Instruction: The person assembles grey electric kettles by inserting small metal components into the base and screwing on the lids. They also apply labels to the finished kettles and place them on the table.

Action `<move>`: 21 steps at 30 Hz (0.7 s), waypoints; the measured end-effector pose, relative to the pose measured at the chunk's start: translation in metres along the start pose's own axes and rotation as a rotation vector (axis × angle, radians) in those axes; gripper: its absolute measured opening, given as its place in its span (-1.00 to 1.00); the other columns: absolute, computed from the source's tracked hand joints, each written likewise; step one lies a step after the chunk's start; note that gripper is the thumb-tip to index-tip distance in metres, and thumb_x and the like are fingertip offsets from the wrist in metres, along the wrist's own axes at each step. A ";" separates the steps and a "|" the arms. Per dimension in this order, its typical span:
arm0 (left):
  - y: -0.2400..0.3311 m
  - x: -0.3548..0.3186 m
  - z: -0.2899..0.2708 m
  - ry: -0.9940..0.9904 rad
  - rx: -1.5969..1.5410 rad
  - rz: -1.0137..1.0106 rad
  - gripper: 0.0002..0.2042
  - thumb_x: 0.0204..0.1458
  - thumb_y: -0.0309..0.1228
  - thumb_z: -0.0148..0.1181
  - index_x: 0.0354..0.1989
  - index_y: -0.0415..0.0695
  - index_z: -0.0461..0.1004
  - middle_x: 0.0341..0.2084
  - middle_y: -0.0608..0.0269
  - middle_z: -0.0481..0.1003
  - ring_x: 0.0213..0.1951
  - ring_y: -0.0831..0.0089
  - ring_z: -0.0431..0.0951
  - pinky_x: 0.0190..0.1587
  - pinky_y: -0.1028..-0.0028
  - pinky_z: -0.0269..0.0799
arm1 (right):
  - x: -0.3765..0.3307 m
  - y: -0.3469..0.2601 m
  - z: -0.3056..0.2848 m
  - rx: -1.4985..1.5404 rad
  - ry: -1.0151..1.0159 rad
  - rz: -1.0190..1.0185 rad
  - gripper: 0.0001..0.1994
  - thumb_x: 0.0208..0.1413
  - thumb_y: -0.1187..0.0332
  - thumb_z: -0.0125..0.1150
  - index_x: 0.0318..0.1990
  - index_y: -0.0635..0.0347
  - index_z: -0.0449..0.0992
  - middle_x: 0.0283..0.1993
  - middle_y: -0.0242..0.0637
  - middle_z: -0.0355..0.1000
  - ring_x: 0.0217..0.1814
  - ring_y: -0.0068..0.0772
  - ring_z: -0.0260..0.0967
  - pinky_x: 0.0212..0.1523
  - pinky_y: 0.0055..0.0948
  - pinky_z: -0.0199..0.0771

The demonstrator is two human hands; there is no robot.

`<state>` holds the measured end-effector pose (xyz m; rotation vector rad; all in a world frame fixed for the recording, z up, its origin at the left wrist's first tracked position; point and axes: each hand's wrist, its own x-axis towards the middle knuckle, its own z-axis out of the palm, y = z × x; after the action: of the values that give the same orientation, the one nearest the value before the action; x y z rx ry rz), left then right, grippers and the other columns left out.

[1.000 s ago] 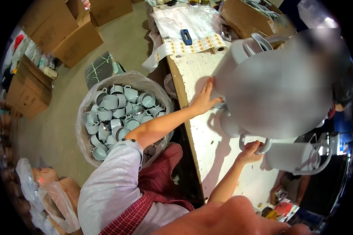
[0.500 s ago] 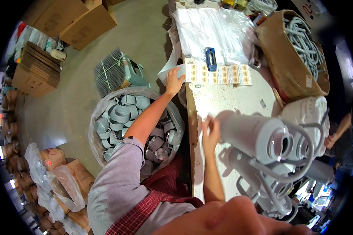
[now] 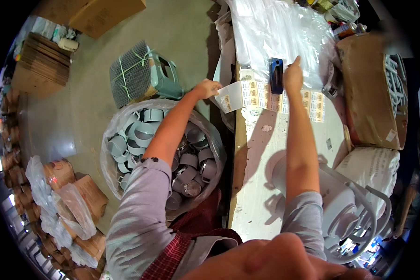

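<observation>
Past the table's left edge, my left hand (image 3: 207,88) is closed on the left end of a strip of printed stickers (image 3: 251,95). That end tilts up off the table, and the rest lies flat across it. My right hand (image 3: 292,78) reaches over the strip, index finger stretched out, other fingers partly hidden. It is just right of a dark blue tool with a long slot (image 3: 276,77), which lies across the strip. Whether hand and tool touch, I cannot tell. Clear plastic bags (image 3: 266,28) are spread beyond them. Large grey cylindrical vessels with looped handles (image 3: 338,200) stand beside my right arm.
Below my left arm, a plastic-lined container (image 3: 108,175) holds many grey ring-shaped parts. A green plastic bin with mesh (image 3: 165,77) stands on the floor. At the table's right are a cardboard box of grey handles (image 3: 368,93) and a white sack (image 3: 371,170).
My right hand has moved from beside the grey vessels to the blue tool. My left hand has lifted the strip's end and bent it leftward. The view has shifted.
</observation>
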<state>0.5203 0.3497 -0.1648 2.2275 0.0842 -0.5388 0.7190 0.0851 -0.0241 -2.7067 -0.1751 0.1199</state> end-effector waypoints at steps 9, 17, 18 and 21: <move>-0.010 -0.104 -0.019 0.017 -0.163 -0.024 -0.77 0.01 -0.27 0.20 -0.24 -0.15 0.57 -0.31 0.08 0.58 -0.25 0.24 0.56 -0.15 0.34 0.42 | -0.093 -0.115 0.046 0.193 -0.365 -0.947 -0.58 -0.05 0.38 0.27 0.03 0.24 0.47 0.02 0.00 0.44 0.04 0.02 0.40 0.08 -0.24 0.38; 0.087 -0.138 -0.095 0.335 -0.089 0.132 -0.79 0.04 -0.32 0.21 -0.27 -0.22 0.58 -0.35 0.09 0.55 -0.27 0.22 0.55 -0.17 0.34 0.41 | -0.109 -0.160 0.029 -0.037 -0.709 -0.982 -0.71 0.00 0.02 0.20 -0.34 0.00 0.63 -0.33 -0.17 0.54 -0.22 -0.08 0.51 -0.22 -0.22 0.51; 0.096 -0.139 -0.095 0.297 -0.250 0.044 -0.77 0.08 -0.33 0.18 -0.23 -0.24 0.57 -0.33 0.13 0.57 -0.26 0.34 0.55 -0.15 0.38 0.40 | -0.109 -0.158 0.020 -0.047 -0.661 -0.990 -0.77 0.02 0.12 0.21 -0.28 0.00 0.63 -0.31 -0.18 0.53 -0.25 -0.07 0.49 -0.26 -0.25 0.49; 0.089 -0.115 -0.095 0.242 -0.392 0.002 -0.77 0.11 -0.34 0.13 -0.21 -0.25 0.55 -0.40 0.25 0.56 -0.30 0.52 0.48 -0.15 0.49 0.37 | -0.107 -0.132 0.023 0.235 -0.406 -1.020 -0.82 0.00 0.21 0.22 -0.42 0.11 0.61 -0.39 -0.20 0.51 -0.30 -0.07 0.47 -0.32 -0.23 0.46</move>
<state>0.4706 0.3746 -0.0004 1.8966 0.2884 -0.2242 0.5967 0.1980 0.0162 -2.0273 -1.4906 0.3423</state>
